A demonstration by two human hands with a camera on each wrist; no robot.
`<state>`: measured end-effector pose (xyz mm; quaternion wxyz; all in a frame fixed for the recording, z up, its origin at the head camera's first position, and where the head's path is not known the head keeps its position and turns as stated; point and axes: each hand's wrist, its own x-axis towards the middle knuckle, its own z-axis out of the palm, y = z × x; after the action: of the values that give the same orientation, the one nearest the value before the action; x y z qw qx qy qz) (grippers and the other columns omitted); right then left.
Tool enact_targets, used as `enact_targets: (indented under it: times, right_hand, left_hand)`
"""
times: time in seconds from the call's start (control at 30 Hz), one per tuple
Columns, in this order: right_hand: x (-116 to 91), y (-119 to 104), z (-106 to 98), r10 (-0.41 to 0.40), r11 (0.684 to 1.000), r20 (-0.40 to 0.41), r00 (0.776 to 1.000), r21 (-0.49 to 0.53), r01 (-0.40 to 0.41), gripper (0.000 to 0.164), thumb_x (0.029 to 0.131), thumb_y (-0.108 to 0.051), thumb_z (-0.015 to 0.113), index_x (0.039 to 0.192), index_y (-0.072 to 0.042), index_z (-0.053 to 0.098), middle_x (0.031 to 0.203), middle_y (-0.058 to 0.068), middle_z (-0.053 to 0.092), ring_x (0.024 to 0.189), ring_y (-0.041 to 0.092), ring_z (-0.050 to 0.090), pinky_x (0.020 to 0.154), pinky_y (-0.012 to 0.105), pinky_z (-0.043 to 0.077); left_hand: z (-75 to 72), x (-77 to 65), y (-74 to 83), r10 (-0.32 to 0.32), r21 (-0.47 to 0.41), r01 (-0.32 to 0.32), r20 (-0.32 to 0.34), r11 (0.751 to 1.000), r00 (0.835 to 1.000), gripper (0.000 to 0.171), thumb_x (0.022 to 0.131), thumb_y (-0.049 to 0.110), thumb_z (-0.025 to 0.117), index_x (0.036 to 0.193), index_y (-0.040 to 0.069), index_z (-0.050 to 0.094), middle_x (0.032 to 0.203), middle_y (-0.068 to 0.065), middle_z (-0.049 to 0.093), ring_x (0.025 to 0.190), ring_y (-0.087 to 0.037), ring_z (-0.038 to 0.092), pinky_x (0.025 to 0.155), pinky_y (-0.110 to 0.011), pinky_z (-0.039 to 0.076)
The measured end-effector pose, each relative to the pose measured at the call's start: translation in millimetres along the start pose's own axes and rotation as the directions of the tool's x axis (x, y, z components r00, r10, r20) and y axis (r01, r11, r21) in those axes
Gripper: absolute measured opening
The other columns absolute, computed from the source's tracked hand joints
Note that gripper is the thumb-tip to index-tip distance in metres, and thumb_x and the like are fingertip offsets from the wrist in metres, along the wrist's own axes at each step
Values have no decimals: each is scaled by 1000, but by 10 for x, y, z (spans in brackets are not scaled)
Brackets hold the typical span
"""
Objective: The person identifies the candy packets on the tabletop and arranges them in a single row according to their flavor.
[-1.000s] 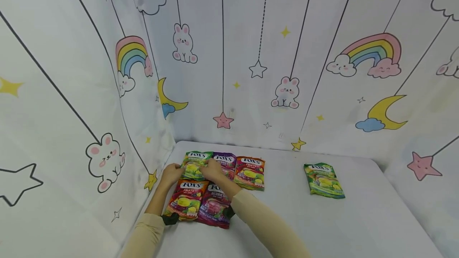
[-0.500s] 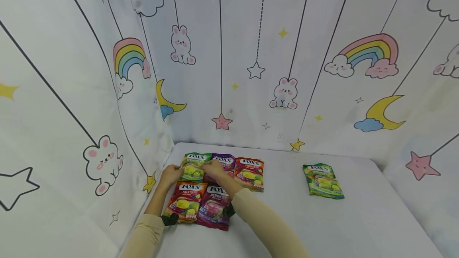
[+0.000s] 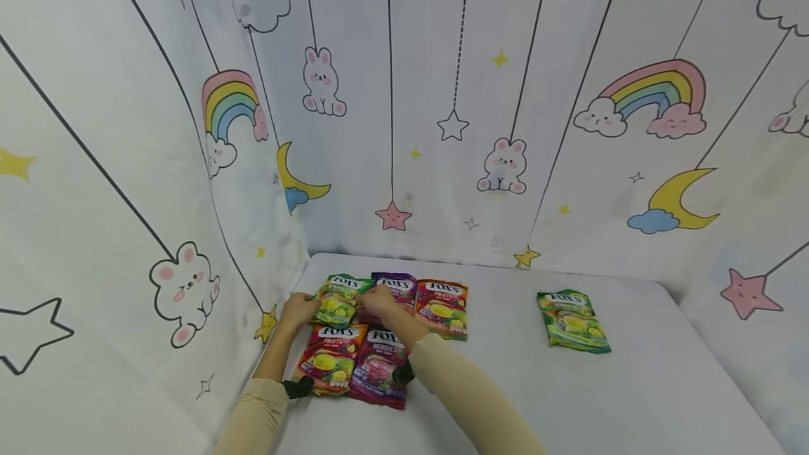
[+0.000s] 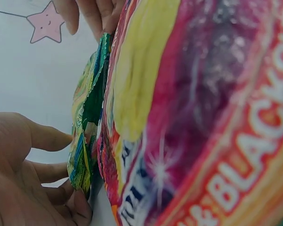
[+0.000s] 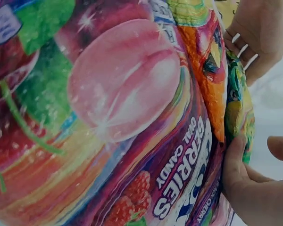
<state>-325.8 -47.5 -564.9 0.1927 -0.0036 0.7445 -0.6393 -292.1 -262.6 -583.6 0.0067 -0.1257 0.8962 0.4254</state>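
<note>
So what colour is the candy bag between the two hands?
The candy bag is green with yellow; the head view shows it best.

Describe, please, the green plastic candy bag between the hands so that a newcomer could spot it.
At the left of the white table, five plastic candy bags are grouped. The green plastic candy bag is leftmost in the far row, between left hand and right hand. Its neighbours are red-orange or purple; it alone there is green.

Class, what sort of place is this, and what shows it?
Perhaps a small booth set up for tabletop work: white sheets printed with rainbows and bunnies hang behind and beside a white-topped table bearing FOX'S candy bags.
</note>
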Motion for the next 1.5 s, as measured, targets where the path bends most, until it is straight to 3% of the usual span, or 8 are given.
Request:
enact_targets:
  times: [0.17, 0.37, 0.53, 0.73, 0.9, 1.17, 1.5]
  right_hand:
    - [-22, 8, 1, 12, 1000, 12, 1000, 19, -12, 25, 101, -10, 67, 115, 11, 70, 110, 22, 75, 99, 31, 75, 86, 40, 61]
    - [-33, 8, 42, 3, 999, 5, 1000, 48, -3, 26, 98, -11, 71, 116, 9, 69, 110, 19, 74, 102, 30, 74, 90, 41, 60]
    - [-49, 47, 94, -44, 999, -1, 999, 2, 44, 39, 97, -10, 71, 129, 11, 64, 112, 19, 73, 101, 29, 73, 90, 40, 59]
    - [-86, 53, 104, -95, 995, 34, 995, -33, 96, 51, 97, -9, 72, 144, 2, 59, 124, 20, 69, 100, 36, 71, 84, 43, 59]
    - [-119, 70, 92, -103, 993, 26, 994, -50, 104, 52, 96, -14, 75, 144, -3, 61, 118, 15, 71, 96, 32, 72, 86, 45, 58]
    - [-117, 105, 107, -82, 994, -28, 996, 70, 84, 54, 94, -6, 76, 145, -3, 60, 99, 19, 78, 92, 29, 77, 84, 41, 61]
    - [-161, 28, 71, -77, 985, -52, 996, 151, 84, 54, 92, -2, 74, 145, -7, 61, 102, 17, 77, 81, 25, 77, 84, 48, 62]
  left_hand:
    - [15, -5, -16, -11, -21, 11, -14, 1000, 1000, 52, 103, 25, 57, 132, -18, 58, 130, -38, 59, 119, -52, 58, 97, -60, 50]
    - [21, 4, -47, -15, -47, 14, -26, 999, 1000, 49, 104, 26, 57, 129, -16, 59, 124, -34, 62, 109, -45, 61, 89, -54, 51]
    - [20, -15, -54, -15, -73, 13, -31, 997, 999, 48, 104, 25, 59, 131, -14, 59, 127, -34, 61, 111, -45, 60, 89, -55, 51]
    - [31, -27, -53, -18, -123, 15, -25, 992, 1000, 52, 104, 24, 58, 140, -13, 53, 138, -35, 54, 122, -48, 55, 98, -59, 48]
    - [43, -42, -62, -35, -142, 29, -42, 989, 999, 50, 103, 24, 60, 139, -10, 56, 128, -30, 60, 108, -39, 60, 87, -50, 51]
    - [-1, -111, -20, -13, -216, 3, -44, 976, 999, 46, 104, 23, 62, 136, -8, 58, 118, -24, 63, 95, -29, 61, 74, -38, 49]
    - [-38, -135, 60, 3, -256, -29, -100, 966, 995, 47, 103, 27, 65, 138, -5, 59, 129, -26, 58, 104, -32, 57, 78, -37, 47]
